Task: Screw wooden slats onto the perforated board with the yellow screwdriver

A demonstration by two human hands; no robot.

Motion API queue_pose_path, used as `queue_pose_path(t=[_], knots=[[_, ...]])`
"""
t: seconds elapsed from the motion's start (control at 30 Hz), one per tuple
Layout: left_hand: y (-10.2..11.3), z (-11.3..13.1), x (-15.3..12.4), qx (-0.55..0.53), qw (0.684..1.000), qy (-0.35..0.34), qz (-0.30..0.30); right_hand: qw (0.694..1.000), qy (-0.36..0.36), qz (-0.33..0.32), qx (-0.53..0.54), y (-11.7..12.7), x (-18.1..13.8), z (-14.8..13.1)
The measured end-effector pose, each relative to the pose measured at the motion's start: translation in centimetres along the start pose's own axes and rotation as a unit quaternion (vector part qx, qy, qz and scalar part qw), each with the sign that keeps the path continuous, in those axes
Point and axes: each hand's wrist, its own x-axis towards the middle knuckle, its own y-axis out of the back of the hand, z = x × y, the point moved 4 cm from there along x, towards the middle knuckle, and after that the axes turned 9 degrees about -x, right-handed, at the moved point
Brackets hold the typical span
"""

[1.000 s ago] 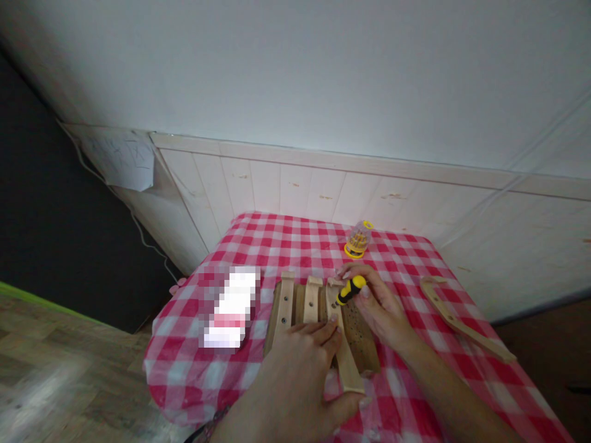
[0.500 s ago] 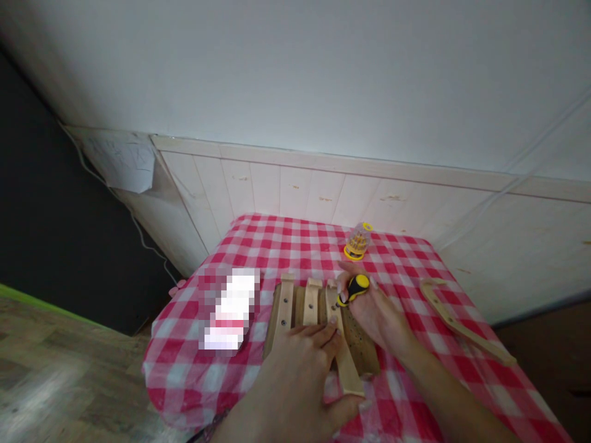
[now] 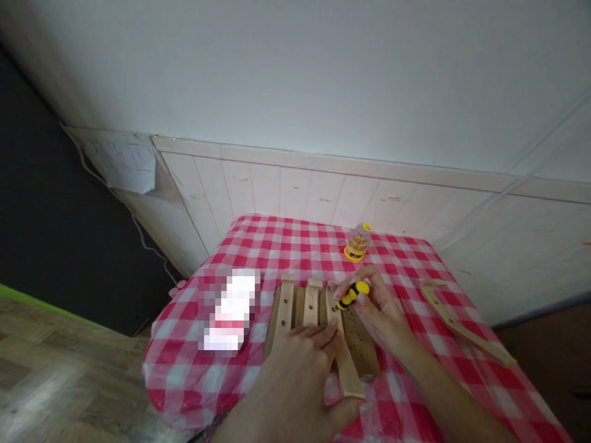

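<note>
The screwdriver point(image 3: 354, 295) leans over the rightmost strip point(image 3: 349, 369) on the board point(image 3: 362, 349), clasped in your right hand point(image 3: 384, 315), tip too small to make out, while your outstretched left hand point(image 3: 305, 364) hides the middle strip point(image 3: 311, 300)'s lower end.

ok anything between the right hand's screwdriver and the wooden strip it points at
Nothing visible; the right hand holds the screwdriver with its tip end at the wooden strip. The left hand touches that strip, lower in view.

At left, 1 paper point(image 3: 133, 165) with lines, perhaps writing, beside a pale cable point(image 3: 144, 245).
</note>
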Motion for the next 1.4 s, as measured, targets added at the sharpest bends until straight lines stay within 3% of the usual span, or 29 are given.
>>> queue_pose_path(t=[0.13,0.33,0.73,0.93,1.13,1.2,1.4], knots=[[0.1,0.1,0.0,0.012,1.0,-0.003,-0.008,1.0,-0.003,0.008,0.019,-0.4,0.0,-0.1],[0.2,0.2,0.0,0.009,1.0,-0.004,-0.01,0.998,-0.032,-0.033,0.053,-0.8,0.1,0.1],[0.0,-0.1,0.0,0.007,1.0,-0.007,0.006,0.998,0.003,0.041,-0.054,0.5,-0.2,0.2],[-0.1,-0.1,-0.1,0.018,1.0,-0.011,0.001,0.985,0.045,0.111,-0.122,0.3,-0.5,-0.6],[-0.2,-0.4,-0.1,0.012,1.0,-0.016,0.007,0.947,0.091,0.252,-0.178,0.6,-0.8,-1.1],[-0.2,-0.4,-0.2,0.009,1.0,-0.019,0.01,0.948,0.083,0.244,-0.188,0.9,-0.7,-0.9],[-0.1,-0.4,-0.2,0.006,1.0,-0.017,0.007,0.957,0.108,0.1,-0.249,0.8,-0.8,-0.8]])
